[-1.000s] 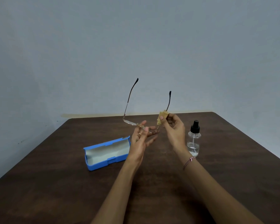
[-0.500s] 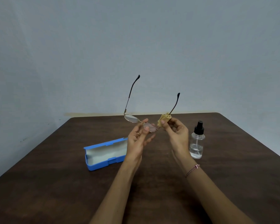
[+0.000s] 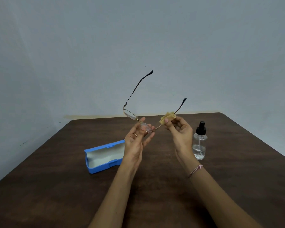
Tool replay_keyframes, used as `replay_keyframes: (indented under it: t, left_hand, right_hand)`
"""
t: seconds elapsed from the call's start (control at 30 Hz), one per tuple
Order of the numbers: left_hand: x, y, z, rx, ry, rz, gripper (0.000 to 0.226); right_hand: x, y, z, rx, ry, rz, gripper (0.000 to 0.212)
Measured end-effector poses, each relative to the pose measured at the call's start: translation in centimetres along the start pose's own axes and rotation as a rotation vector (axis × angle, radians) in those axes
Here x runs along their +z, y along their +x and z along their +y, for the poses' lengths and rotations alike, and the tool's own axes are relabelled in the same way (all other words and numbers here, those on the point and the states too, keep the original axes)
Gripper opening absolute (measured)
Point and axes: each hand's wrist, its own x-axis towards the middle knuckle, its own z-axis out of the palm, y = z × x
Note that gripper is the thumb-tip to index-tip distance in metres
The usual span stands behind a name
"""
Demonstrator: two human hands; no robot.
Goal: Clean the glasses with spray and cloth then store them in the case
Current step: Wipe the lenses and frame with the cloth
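Aloft, our left grip [image 3: 136,140] pinched the glasses [image 3: 130,113] by a lens, our right grip [image 3: 181,132] the cloth [image 3: 167,118]; fingers on glass risked smudges, we judged, hard rubbing a bent frame.

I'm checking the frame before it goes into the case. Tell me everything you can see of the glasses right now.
The glasses are a thin gold-coloured wire frame with clear oval lenses and dark temple arms ending in black tips. Both arms are unfolded, pointing up and away. They are held in the air above the table. The left hand pinches one lens; the right hand pinches a folded yellow cloth around the arm beside that lens, near its hinge.
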Motion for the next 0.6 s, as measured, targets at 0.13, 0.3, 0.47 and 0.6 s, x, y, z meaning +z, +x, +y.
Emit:
replay_keyframes:
  t: [0.13, 0.3, 0.47, 0.6]
  left_hand:
    - [-0.1, -0.2, -0.1, -0.002, -0.010, -0.002, 0.042]
    - [-0.2, -0.3, -0.1, -0.010, -0.022, 0.009, 0.041]
    - [0.0, -0.3, 0.1, -0.012, -0.015, 0.016, 0.041]
    - [-0.2, -0.3, 0.1, -0.010, -0.025, 0.029, 0.039]
  right_hand:
    - [0.4, -1.1, 1.3, 0.061, -0.048, -0.058, 0.018]
    - [0.4, -1.1, 1.4, 0.090, -0.037, -0.078, 0.018]
    - [-0.3, 0.2, 0.2, 0.053, 0.096, 0.053, 0.018]
    - [0.2, -0.6, 1.2, 0.102, 0.101, 0.017, 0.015]
